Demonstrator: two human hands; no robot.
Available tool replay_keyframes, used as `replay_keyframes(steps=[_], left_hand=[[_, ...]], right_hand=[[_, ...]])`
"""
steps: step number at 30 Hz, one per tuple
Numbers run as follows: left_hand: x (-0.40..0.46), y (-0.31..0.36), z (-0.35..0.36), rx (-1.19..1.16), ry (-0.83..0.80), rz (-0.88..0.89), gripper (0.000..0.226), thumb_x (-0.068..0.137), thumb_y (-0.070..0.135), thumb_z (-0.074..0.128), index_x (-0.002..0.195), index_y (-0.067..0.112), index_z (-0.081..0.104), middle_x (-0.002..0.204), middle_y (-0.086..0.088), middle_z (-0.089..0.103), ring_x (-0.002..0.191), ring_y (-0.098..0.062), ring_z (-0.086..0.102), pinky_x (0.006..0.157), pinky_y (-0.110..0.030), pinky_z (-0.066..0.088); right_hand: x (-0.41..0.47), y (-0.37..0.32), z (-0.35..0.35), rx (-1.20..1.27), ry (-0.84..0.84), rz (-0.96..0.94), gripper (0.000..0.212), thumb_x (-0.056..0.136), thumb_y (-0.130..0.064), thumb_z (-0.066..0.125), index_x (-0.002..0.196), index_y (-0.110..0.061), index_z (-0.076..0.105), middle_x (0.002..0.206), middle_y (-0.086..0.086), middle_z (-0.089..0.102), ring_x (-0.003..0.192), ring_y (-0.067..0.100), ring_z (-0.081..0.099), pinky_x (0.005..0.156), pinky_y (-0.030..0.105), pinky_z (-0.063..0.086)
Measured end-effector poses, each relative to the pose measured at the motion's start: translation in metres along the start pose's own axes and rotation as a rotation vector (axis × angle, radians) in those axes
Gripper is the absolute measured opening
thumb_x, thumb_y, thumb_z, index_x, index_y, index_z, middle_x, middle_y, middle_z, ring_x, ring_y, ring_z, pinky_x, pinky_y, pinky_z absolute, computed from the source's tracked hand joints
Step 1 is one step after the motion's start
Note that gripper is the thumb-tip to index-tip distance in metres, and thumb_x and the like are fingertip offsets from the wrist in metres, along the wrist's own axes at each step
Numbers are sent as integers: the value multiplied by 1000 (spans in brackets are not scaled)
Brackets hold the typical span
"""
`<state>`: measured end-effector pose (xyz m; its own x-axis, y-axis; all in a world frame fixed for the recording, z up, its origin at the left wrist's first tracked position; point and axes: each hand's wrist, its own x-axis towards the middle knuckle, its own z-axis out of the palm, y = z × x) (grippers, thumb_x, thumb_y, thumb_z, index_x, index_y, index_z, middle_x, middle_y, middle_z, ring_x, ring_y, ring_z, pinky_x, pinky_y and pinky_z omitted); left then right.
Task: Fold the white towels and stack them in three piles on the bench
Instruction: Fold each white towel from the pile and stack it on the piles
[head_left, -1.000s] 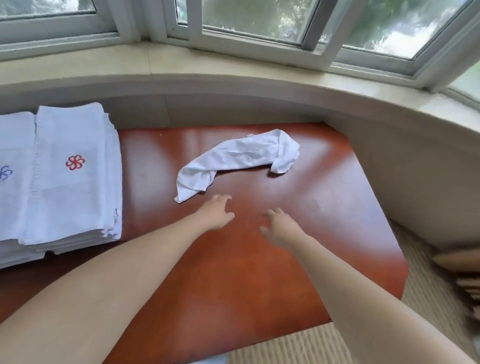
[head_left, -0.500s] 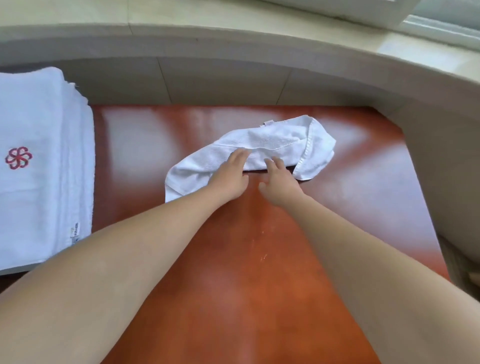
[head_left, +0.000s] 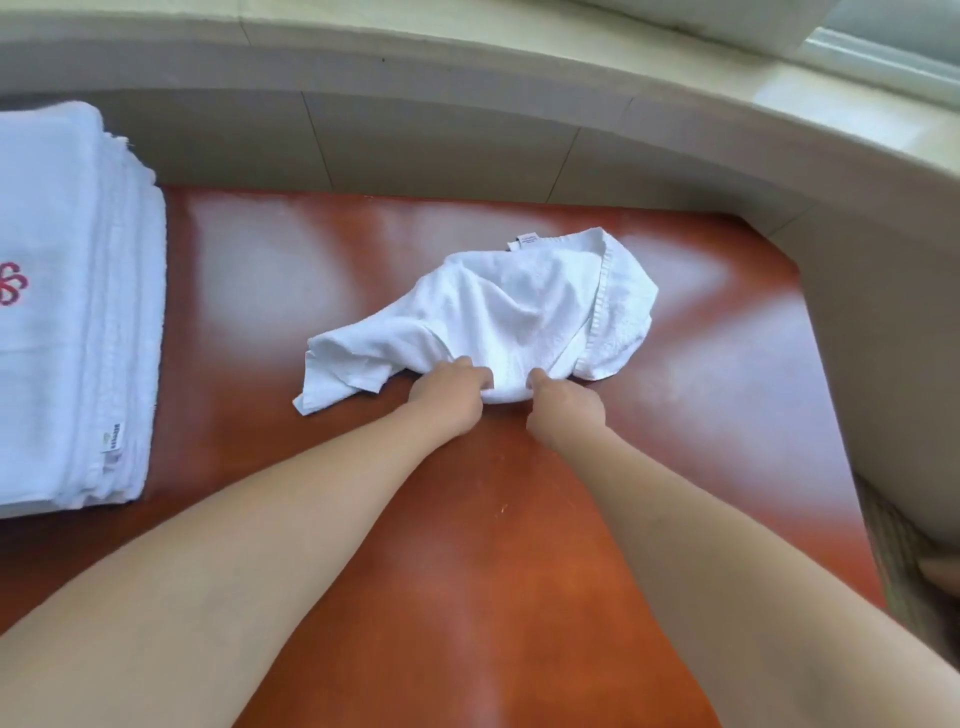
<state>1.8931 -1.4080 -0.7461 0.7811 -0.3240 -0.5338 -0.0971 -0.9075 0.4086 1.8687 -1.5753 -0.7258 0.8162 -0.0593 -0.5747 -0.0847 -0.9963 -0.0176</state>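
Folded stack (head_left: 72, 312) sat far left on the bench (head_left: 467, 571). Mid-bench, your left hand (head_left: 449, 395) and right hand (head_left: 563, 410) each had fingers curled, pinching the crumpled towel's (head_left: 519, 306) near edge, close together. Risk: with grips that close, you'd likely lift a bunch, not a corner, so folds come crooked.
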Motion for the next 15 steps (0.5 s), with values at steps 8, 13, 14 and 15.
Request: replay_keyframes(steps=[8,13,14,15], left_hand=[[-115,39,41,-59,-273,-9,18,90,13,54,90,31,56,99,9,54,95,-19,54,71,-30,42],[-199,65,41,68,-470,-134,37,89,19,71,125,21,64,126,2,60,98,-17,54,70,-27,41],[-216,68,43,107,-492,-176,41,90,21,71,130,19,63,129,1,59,100,-18,55,74,-27,43],[-233,69,47,146,-520,-228,43,91,22,70,133,17,62,130,0,60,104,-20,58,80,-28,47]], right_hand=[[-97,47,19,-140,-132,-90,32,88,-8,48,116,-22,56,96,-2,58,99,26,64,74,33,44],[-168,69,21,-255,-426,-240,21,94,-13,51,108,-16,65,102,0,62,92,20,60,80,32,52],[-182,71,20,-243,-527,-265,23,93,-13,53,110,-14,69,93,-2,63,85,18,61,74,28,53],[-194,73,19,-204,-636,-261,26,94,-14,55,114,-13,71,86,-4,64,81,16,63,67,24,52]])
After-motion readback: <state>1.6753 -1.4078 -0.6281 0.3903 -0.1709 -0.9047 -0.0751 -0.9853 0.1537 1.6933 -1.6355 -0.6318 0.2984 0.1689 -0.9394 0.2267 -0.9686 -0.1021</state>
